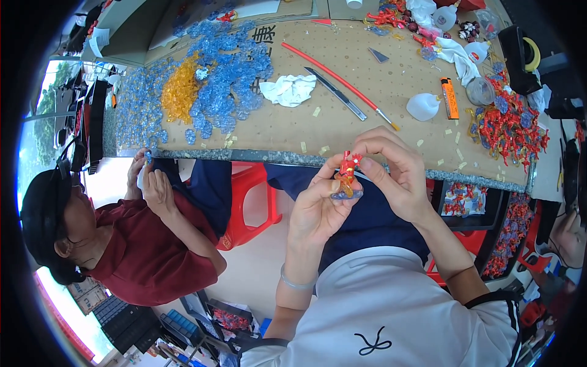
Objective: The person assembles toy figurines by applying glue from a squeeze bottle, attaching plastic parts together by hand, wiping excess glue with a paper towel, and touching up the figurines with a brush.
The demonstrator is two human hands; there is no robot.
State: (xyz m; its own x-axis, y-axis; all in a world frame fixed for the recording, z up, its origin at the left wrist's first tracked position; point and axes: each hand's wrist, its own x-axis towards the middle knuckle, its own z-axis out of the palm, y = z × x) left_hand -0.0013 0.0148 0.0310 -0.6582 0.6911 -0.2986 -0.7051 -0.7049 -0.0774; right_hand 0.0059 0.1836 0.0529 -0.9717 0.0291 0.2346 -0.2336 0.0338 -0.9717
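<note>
In front of my lap, just off the table edge, I hold a small red toy figurine (347, 171) with a yellow lower part and a clear bluish base. My left hand (318, 208) pinches it low, thumb on the yellow part near the base. From the other side, my right hand (397, 174) has its thumb and forefinger closed at the figurine's upper right edge. Whether a tiny part sits between those right fingertips is too small to tell. A bangle circles my left wrist.
The cardboard-covered table (367, 79) bears blue clear pieces (229, 73), amber pieces (180, 88), a red brush (336, 79), a cutter knife (336, 95), crumpled tissue (287, 90), a white bottle (423, 106) and piled red figurines (510, 125). A co-worker (140, 238) sits at left beside a red stool (251, 202).
</note>
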